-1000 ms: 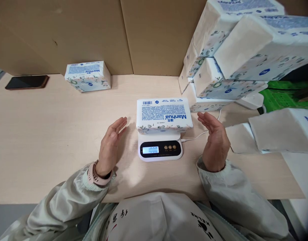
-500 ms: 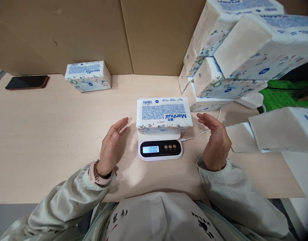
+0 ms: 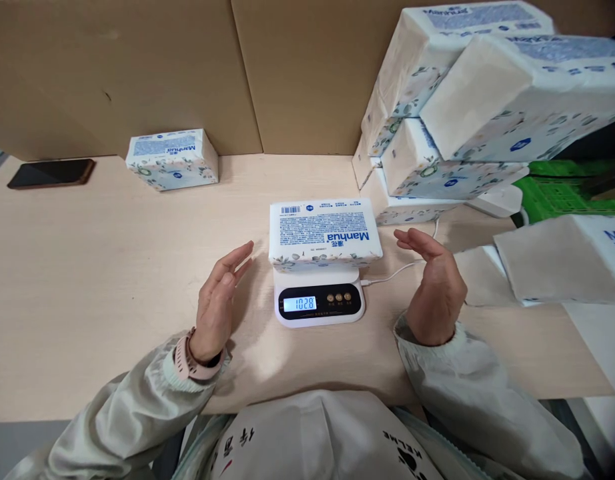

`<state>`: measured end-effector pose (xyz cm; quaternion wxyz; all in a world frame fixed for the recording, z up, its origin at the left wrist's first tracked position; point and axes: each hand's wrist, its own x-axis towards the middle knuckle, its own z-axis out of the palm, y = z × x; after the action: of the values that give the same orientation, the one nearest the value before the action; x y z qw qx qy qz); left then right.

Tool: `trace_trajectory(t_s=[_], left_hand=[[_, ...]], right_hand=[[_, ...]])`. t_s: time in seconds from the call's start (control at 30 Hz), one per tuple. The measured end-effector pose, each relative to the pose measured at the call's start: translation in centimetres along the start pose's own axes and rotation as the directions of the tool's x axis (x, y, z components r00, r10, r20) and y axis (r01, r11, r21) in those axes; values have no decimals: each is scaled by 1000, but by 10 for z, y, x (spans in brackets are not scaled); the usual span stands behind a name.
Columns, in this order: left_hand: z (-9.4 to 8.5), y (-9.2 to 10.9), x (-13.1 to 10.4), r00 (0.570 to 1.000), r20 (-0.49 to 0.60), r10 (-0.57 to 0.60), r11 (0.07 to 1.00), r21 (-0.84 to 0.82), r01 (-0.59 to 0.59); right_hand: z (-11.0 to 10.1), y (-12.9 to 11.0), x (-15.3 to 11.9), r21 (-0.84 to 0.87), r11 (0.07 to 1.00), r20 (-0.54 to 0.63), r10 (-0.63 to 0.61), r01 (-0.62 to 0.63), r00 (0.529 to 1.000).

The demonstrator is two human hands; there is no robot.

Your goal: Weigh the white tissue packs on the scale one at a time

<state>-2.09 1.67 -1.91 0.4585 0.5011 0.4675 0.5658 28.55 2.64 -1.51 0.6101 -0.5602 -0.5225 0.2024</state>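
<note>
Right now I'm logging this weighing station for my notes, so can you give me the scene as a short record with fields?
On the scale: Manhua tissue pack, lying flat on the digital scale
Display: 102.8
Left hand: open, beside the pack, not touching
Right hand: open, on the other side of the pack, not touching
Cable: white cable runs from the scale's right side
Elsewhere: single tissue pack by the cardboard wall; phone far left; stacked tissue packs at right

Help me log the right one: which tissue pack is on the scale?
The tissue pack between the left hand and right hand, resting on the scale. The lone pack and the stack sit off it.
</note>
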Motion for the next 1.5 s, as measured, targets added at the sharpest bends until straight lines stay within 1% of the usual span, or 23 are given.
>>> trace_trajectory(t_s=[0.2, 0.3, 0.37, 0.6, 0.73, 1.0, 1.23, 1.37, 1.43, 1.5], left_hand=[[-1, -1, 0, 1000, -4, 15, 1000, 6, -15], [-1, -2, 0, 1000, -7, 10, 1000, 7, -10], [-1, -2, 0, 1000, -5, 6, 1000, 3, -6], [-1, 0, -1, 1000, 2, -1, 1000, 14, 1], [0, 1, -1, 1000, 1, 12, 1000, 10, -12], [0, 0, 0, 1000, -5, 8, 1000, -4, -8], [0, 0, -1, 1000, -6, 5, 1000, -17, -5], [2, 5, 0, 999, -6, 43, 999, 34, -42], [5, 10, 2, 999, 20, 48, 996, 69, -49], [12, 18, 6, 996, 86, 24, 998, 57, -29]], right_hand=[[1, -4, 0, -6, 1000, -11, 13, -13, 1000], [0, -2, 0, -28, 1000, -1, 15, -15, 1000], [-2, -1, 0, -11, 1000, 12, 13, -12, 1000], [-5, 5, 1, 17, 1000, 20, -25, 25, 999], [-4, 8, 2, 39, 997, 11, -69, 69, 998], [-5, 10, 2, 0, 997, 34, -82, 82, 996], [-4, 2, 1, -18, 1000, 24, 7, -7, 1000], [-3, -3, 3, -23, 998, 1, 53, -53, 999], [-4, -7, 7, -6, 992, 45, 123, -123, 991], [-3, -15, 13, 1, 988, 162, 154, -156, 975]])
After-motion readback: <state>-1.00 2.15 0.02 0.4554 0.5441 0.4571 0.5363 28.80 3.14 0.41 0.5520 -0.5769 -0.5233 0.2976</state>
